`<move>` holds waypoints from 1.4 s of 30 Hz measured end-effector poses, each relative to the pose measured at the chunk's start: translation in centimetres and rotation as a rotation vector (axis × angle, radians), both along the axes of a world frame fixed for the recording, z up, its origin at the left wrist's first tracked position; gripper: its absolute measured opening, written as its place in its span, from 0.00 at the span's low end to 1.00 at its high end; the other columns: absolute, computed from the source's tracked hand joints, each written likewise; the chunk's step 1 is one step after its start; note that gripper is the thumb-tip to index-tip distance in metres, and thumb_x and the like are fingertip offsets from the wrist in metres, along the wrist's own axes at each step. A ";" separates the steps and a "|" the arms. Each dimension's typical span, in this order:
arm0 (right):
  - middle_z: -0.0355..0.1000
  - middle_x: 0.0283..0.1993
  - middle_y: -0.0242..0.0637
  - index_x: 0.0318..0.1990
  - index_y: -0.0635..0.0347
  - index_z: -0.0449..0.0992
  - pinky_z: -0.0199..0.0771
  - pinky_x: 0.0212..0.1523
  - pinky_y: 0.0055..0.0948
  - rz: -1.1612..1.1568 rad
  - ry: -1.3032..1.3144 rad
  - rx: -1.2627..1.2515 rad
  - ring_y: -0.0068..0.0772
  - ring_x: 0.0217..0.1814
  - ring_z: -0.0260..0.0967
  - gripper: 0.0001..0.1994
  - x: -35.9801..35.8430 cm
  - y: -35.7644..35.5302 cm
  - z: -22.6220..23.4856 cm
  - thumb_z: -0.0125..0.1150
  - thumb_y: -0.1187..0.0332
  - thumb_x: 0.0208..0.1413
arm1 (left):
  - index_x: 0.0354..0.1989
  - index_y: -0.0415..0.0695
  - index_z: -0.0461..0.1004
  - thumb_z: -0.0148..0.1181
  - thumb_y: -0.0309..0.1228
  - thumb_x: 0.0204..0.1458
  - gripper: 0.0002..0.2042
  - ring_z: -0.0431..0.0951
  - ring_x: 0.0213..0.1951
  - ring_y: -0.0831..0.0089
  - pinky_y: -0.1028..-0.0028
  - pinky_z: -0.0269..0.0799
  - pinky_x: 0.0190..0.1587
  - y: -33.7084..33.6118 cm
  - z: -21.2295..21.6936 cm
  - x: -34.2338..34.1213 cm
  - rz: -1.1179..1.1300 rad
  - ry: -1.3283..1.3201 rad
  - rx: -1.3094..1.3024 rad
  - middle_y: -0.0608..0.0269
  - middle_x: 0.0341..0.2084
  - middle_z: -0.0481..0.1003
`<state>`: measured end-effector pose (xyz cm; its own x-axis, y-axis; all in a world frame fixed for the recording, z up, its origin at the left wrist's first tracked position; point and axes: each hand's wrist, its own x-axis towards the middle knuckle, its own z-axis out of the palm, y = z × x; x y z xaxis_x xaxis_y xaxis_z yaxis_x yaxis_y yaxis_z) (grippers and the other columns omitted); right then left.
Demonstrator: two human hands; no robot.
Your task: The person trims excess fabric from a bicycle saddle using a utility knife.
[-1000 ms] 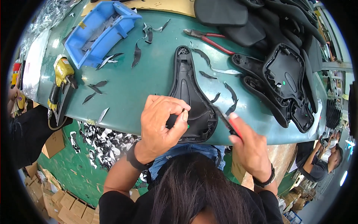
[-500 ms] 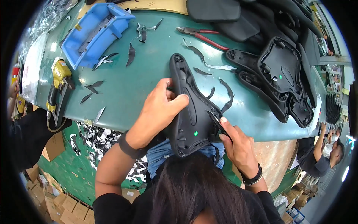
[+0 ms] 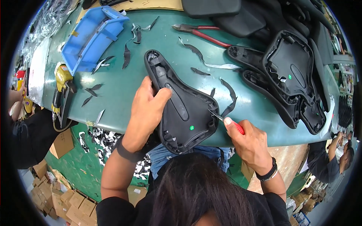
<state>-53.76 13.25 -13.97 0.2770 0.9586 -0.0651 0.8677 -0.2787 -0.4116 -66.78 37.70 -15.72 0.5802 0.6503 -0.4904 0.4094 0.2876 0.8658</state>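
I see my left hand (image 3: pixel 145 113) clamped over the near left edge of an upturned black saddle (image 3: pixel 181 103), which lies on the green table (image 3: pixel 124 84) at its near rim, nose pointing away. My right hand (image 3: pixel 247 141) sits just right of the saddle, closed around a red-handled blade (image 3: pixel 228 122) whose tip touches the saddle's right edge. A small green round sticker (image 3: pixel 191 127) marks the saddle's underside. Cardboard boxes (image 3: pixel 56 197) lie on the floor at lower left; a blue tray (image 3: pixel 92 37) rests far left.
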 end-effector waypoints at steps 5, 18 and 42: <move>0.62 0.28 0.42 0.65 0.44 0.60 0.67 0.21 0.43 -0.082 0.086 -0.052 0.47 0.21 0.66 0.33 -2.0 -1.3 -0.5 0.59 0.76 0.49 | 0.39 0.34 0.69 0.53 0.28 0.51 0.10 0.67 0.28 0.81 0.77 0.66 0.31 -0.8 0.2 0.0 0.116 -0.076 -0.045 0.66 0.25 0.69; 0.74 0.41 0.43 0.59 0.65 0.58 0.73 0.37 0.30 -0.558 0.654 0.325 0.34 0.35 0.72 0.25 -2.8 -0.9 0.0 0.60 0.74 0.57 | 0.52 0.42 0.69 0.66 0.25 0.47 0.23 0.70 0.40 0.64 0.63 0.63 0.49 -3.9 2.0 -2.0 -0.020 0.226 1.369 0.58 0.36 0.69; 0.70 0.29 0.38 0.63 0.53 0.66 0.69 0.24 0.35 -0.011 0.103 0.322 0.42 0.23 0.69 0.30 4.6 0.3 0.8 0.65 0.71 0.50 | 0.25 0.44 0.77 0.68 0.30 0.45 0.05 0.73 0.26 0.73 0.70 0.62 0.42 -9.9 0.8 3.5 0.040 0.046 0.650 0.69 0.22 0.76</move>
